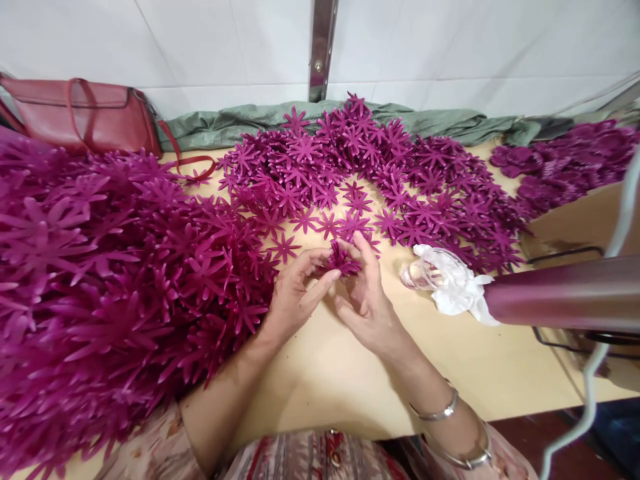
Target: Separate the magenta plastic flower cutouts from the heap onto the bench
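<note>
Between my two hands is a small bunched purple flower piece (341, 260) with narrow petals. My left hand (296, 295) has its fingers and thumb curled round the left side of it. From the right, my right hand (373, 308) cups the same piece with bent fingers, its thumb lower and apart from the petals; the exact grip is partly hidden. Just beyond my fingertips, loose flat purple flower shapes (284, 247) lie on the pale tabletop (320, 373). Behind them rises a heap of similar purple flowers (300, 160).
A large purple flower pile (100, 280) fills the left side, near a red handbag (100, 117). To the right are a clear container with white plastic (453, 283), a purple cylinder (565, 293) and a pale cord (590, 393). Green cloth (215, 125) runs along the wall.
</note>
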`<state>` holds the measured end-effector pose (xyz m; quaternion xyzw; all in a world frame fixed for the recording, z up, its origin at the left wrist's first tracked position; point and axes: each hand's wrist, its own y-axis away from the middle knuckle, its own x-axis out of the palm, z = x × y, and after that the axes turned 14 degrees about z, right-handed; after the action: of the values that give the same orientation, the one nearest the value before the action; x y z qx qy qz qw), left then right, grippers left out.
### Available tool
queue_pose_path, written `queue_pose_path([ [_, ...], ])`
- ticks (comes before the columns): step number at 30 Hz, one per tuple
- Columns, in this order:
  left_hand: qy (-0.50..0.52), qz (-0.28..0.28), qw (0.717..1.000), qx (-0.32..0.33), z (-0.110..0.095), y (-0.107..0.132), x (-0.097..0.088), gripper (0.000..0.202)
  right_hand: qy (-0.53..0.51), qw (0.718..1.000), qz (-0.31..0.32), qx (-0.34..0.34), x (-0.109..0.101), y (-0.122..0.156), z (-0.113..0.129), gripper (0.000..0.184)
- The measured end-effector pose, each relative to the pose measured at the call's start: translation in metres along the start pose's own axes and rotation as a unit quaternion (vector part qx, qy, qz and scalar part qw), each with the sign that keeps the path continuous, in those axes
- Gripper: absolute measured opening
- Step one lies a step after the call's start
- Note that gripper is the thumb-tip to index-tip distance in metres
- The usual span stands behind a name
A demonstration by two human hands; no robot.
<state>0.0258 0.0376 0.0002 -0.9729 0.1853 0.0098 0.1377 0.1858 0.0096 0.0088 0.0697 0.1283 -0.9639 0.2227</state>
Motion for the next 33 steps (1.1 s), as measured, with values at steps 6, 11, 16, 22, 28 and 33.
queue_pose_path([
  [6, -0.009, -0.009, 1.000, 0.028, -0.001, 0.000, 0.000, 0.024, -0.073, 0.991, -0.100, 0.048, -0.004, -0.006, 0.007, 0.060],
  [11, 0.000, 0.024, 1.000, 0.009, 0.000, 0.000, 0.002, 0.049, -0.088, 0.971, -0.205, 0.084, -0.010, -0.008, -0.006, 0.014],
  [16, 0.011, 0.028, 0.999, -0.014, 0.000, 0.000, 0.002, 0.054, -0.103, 0.968, -0.209, 0.095, -0.011, -0.006, -0.010, 0.014],
  [22, 0.043, 0.032, 0.998, -0.030, 0.004, 0.000, -0.001, 0.021, -0.101, 0.968, -0.214, 0.080, -0.007, -0.011, -0.001, 0.024],
  [28, 0.137, -0.040, 0.989, -0.034, 0.000, -0.005, -0.001, 0.021, -0.054, 0.973, -0.222, 0.043, -0.006, -0.007, 0.003, 0.028],
  [33, 0.143, -0.045, 0.987, -0.053, -0.006, -0.006, 0.000, 0.023, 0.145, 0.965, -0.217, -0.004, -0.005, -0.004, 0.007, 0.028],
])
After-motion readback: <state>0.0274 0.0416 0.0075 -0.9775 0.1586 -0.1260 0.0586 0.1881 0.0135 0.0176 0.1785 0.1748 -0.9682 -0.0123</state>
